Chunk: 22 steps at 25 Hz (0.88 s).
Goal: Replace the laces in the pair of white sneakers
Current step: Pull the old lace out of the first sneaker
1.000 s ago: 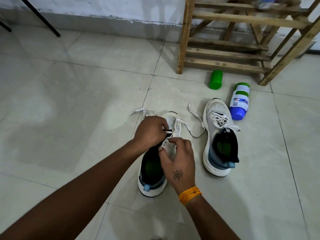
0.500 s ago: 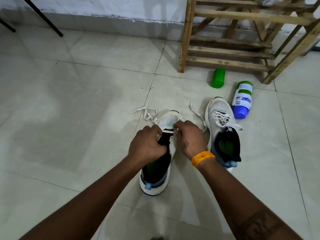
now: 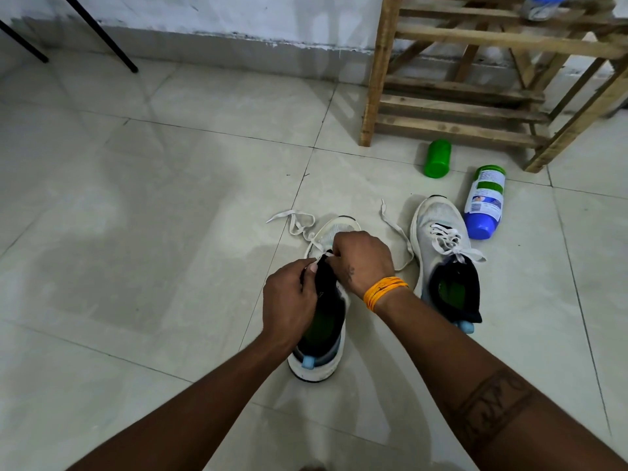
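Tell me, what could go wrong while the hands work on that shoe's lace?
1. The lace trails loose on the floor on both sides of the near shoe; a sharp pull might whip an end out of its hole.
2. The left hand and right hand crowd the tongue, hiding the holes, so one could get skipped.
3. The blue bottle lies on its side by the other shoe; a bump may roll it.

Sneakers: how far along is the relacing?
Done: nothing finished that shows. The right sneaker is laced and tied, untouched. In hand: the left sneaker, with left hand and right hand pinching the lace at its eyelets, ends trailing on the floor. Left: both shoes.
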{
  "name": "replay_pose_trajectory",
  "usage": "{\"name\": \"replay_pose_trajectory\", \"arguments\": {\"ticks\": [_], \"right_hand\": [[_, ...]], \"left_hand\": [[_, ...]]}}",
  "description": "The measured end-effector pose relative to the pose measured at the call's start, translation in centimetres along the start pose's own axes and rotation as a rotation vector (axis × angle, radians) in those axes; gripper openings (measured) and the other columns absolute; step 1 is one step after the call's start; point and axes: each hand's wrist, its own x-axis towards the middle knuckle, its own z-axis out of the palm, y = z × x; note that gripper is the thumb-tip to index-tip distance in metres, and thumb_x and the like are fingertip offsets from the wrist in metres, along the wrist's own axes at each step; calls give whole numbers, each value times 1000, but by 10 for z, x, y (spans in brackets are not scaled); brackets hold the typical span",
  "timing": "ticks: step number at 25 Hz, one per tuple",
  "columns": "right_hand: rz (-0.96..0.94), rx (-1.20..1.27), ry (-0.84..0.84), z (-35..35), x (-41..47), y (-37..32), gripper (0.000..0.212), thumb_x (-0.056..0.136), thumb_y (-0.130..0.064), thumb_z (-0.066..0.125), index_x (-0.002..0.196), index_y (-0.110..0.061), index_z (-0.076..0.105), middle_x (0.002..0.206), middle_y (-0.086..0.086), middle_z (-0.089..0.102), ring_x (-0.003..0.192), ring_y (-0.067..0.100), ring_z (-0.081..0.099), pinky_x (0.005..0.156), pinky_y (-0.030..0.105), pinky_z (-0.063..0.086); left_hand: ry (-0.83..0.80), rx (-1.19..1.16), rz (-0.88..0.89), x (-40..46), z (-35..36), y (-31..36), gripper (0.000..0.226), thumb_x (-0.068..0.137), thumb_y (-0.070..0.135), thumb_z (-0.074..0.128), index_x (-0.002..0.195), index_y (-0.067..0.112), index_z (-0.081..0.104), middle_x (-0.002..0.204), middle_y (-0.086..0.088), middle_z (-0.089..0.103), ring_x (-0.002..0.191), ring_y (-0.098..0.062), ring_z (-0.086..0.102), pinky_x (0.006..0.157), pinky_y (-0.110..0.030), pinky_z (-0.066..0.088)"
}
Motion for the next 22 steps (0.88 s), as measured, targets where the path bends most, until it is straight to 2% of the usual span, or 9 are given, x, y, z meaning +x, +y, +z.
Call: {"name": "replay_pose_trajectory", "arguments": {"ticks": [4,8,9,11,13,15,18,20,22], "right_hand": [[-41,0,8,3,-1,-1,13,92,-26,52,86,-15,50,95,13,67,92,40,65,64,37,34],[352,125,223,-5,-3,23,24,92,-27,52,93,-4,59,99,21,67,95,43,65,66,39,39],[393,127,236,-4,-6,22,24,93,-27,51,96,-4,59,101,21,66,96,43,64,66,39,39],[343,110,210,-3,-13,12,24,92,-23,53,112,-9,57,111,17,60,95,43,64,64,39,35],[139,97,187,-5,-15,3,35,89,-22,57,123,-17,56,113,13,54,87,43,64,61,39,37],[-48,0,99,-6,-8,4,25,93,-30,56,116,-22,60,110,10,54,87,42,65,62,38,44],[-160,-52,8,-8,-4,10,23,98,-40,55,102,-20,65,105,8,57,88,38,63,62,35,37],[-220,67,14,-6,-3,11,27,97,-46,56,90,-21,67,95,4,56,84,32,61,62,35,38],[-78,293,115,1,-4,17,32,95,-43,58,74,-19,61,78,0,55,76,28,58,61,37,41]], "left_hand": [[38,-24,-46,-1,0,-1,22,104,21,55,103,15,76,86,2,75,76,-14,65,73,-31,51],[65,-48,-119,-1,4,3,20,104,20,56,96,13,73,67,-1,67,65,-20,61,66,-33,46],[61,-46,-113,0,5,3,20,103,20,57,94,12,73,65,-1,65,64,-20,60,66,-34,46],[49,-37,-75,1,6,3,20,103,19,56,94,13,73,64,4,63,62,-17,59,64,-34,46],[40,-27,-46,0,5,4,19,103,19,56,96,15,74,64,7,62,62,-14,58,63,-34,46],[41,-20,-46,2,6,3,20,103,19,56,95,14,74,65,6,62,62,-14,58,63,-34,47],[39,-21,-60,1,5,1,20,103,20,56,95,14,73,67,4,65,63,-16,59,64,-37,48],[47,-8,-73,1,3,1,20,103,20,56,95,15,73,67,3,65,63,-17,59,64,-37,48],[39,8,-62,-1,0,-1,20,103,19,56,94,14,73,65,3,64,61,-16,58,63,-36,47]]}}
